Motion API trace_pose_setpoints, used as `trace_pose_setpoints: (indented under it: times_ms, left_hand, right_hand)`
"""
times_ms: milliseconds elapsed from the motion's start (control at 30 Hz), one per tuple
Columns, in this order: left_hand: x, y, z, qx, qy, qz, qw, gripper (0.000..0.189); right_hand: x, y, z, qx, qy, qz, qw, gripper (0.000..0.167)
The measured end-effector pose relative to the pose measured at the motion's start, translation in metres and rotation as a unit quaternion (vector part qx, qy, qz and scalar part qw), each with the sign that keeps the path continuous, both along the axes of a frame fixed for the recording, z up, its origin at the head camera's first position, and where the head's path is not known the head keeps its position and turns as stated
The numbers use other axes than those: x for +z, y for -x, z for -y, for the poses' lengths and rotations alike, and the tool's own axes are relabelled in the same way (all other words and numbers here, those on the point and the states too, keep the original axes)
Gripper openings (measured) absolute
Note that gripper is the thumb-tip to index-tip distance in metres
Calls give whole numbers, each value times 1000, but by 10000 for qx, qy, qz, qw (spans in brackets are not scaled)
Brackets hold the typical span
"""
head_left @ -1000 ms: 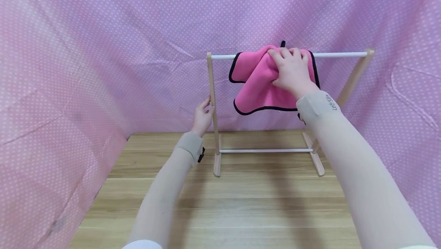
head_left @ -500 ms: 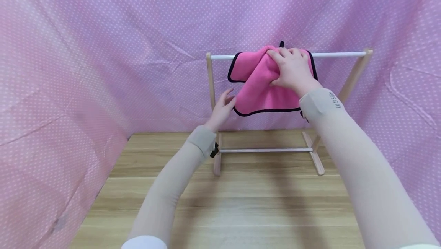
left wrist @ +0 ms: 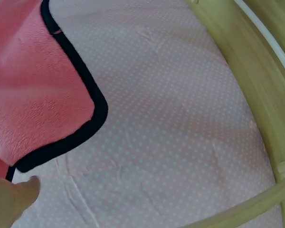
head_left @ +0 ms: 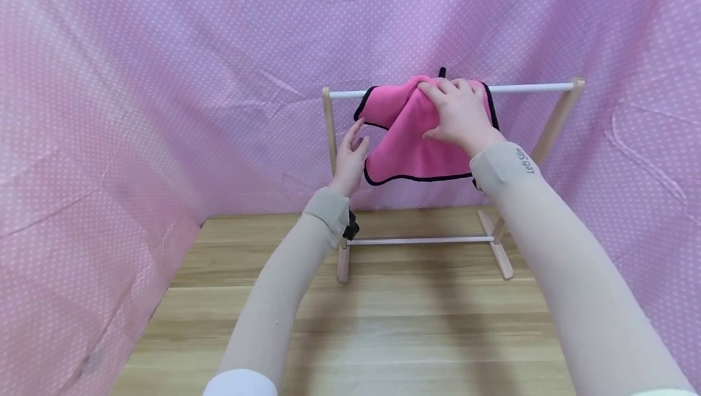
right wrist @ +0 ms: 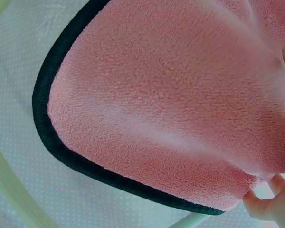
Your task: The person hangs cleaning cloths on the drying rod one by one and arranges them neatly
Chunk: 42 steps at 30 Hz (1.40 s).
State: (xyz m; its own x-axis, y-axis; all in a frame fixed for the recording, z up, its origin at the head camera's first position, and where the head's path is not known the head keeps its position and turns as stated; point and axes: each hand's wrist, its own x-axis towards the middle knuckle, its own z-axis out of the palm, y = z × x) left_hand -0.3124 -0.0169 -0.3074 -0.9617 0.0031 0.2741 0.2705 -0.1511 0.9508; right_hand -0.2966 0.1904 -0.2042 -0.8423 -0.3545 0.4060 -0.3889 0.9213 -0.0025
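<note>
A pink plush towel (head_left: pixel 418 146) with black trim is draped over the top white bar of a wooden rack, bunched and creased in the middle. Its black loop (head_left: pixel 442 72) sticks up above the bar. My right hand (head_left: pixel 460 113) grips the towel at the bar, fingers over the top and thumb on the front flap; fingertips (right wrist: pixel 257 206) show at its side edge in the right wrist view. My left hand (head_left: pixel 348 162), thumb and fingers apart, is at the left side of the towel, index fingertip right at the rear flap's corner. A left-hand digit shows below the black trim (left wrist: pixel 66 149) in the left wrist view.
The rack has a left wooden post (head_left: pixel 330 134), a right post (head_left: pixel 555 122) and a low white bar (head_left: pixel 421 240), standing on a wooden table (head_left: pixel 405 323). Pink dotted cloth (head_left: pixel 246 31) hangs behind and at both sides.
My left hand has left the rack's left post and moved right and up to the towel's left corner. The right hand stays on the towel; the rack shifts slightly left in view.
</note>
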Motion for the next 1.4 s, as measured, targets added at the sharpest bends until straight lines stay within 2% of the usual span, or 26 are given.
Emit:
trace_pose_setpoints:
  times_ms: [100,233,333,400,567,667,833,900,1033,1133,1333,1400]
  left_hand:
    - [2,0,3,71,299,21,9995,43]
    - [1,0,5,-10,323,-142,9994,39]
    - [3,-3,8,115,374,-524,9979,38]
    - [8,-7,11,224,455,-849,9951,39]
    - [36,-11,22,260,879,-1643,9821,48]
    - [57,-9,26,358,1237,-1890,9735,49]
    - [92,-1,26,824,1596,-2006,9631,40]
    - [104,5,25,1137,1717,-2123,9553,34]
    - [120,20,25,1778,2188,-2284,9318,27]
    - [127,29,26,2119,2876,-2236,9068,27]
    - [130,36,22,2266,4540,-1716,8445,28]
    - [129,37,21,2218,4868,-1569,8302,27]
  right_hand:
    - [0,-1,1,10,-9,-5,10000,87]
    - [-1,-1,1,16,-6,21,10000,87]
    - [-2,0,0,18,-22,5,10000,86]
    - [-2,0,-1,29,-28,-62,10000,84]
    - [-3,-1,-7,11,70,-343,9994,73]
    - [-5,-2,-8,39,225,-454,9987,64]
    - [-11,-3,-7,66,413,-674,9968,54]
    - [-14,-3,-7,39,436,-793,9959,52]
    - [-19,0,-5,5,512,-1098,9926,49]
    - [-22,1,-4,-18,615,-1350,9889,45]
    - [-24,3,-4,-133,675,-1535,9857,41]
    - [-23,3,-4,-196,658,-1489,9865,41]
